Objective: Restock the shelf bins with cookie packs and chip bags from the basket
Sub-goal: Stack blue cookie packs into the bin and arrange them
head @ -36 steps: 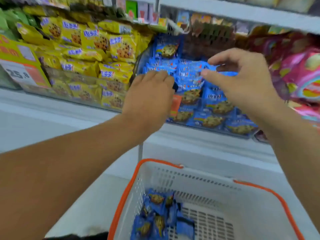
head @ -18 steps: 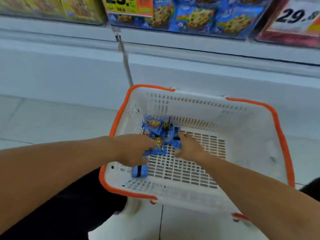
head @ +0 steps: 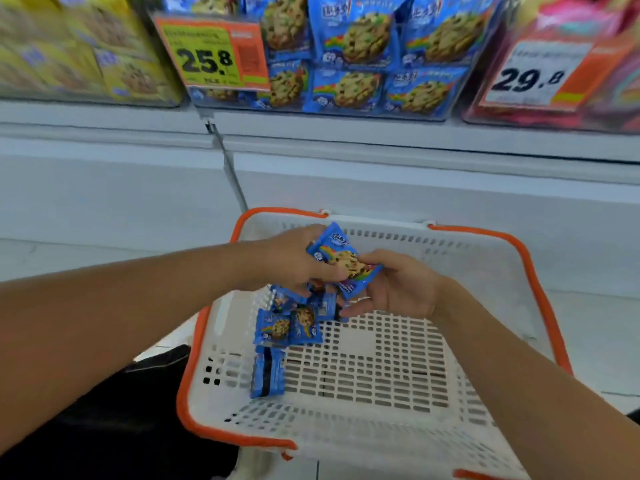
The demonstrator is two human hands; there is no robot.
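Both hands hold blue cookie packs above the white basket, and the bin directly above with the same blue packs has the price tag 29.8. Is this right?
Not quite. The head view shows the blue-pack bin carries the 25.8 tag; the 29.8 tag is on the pink bin. The left hand and right hand do hold blue cookie packs above the white basket.

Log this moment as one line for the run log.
left hand and right hand: both grip one blue cookie pack | white orange-rimmed plastic basket: more packs inside | shelf bin: not reached

Left arm: I see it bare, reaching in from the lower left.
Left hand (head: 298, 261): fingers curled, gripping a cookie pack (head: 341, 259).
Right arm: bare, entering from the lower right.
Right hand (head: 394, 289): thumb pinching the same pack, fingers extended beneath.
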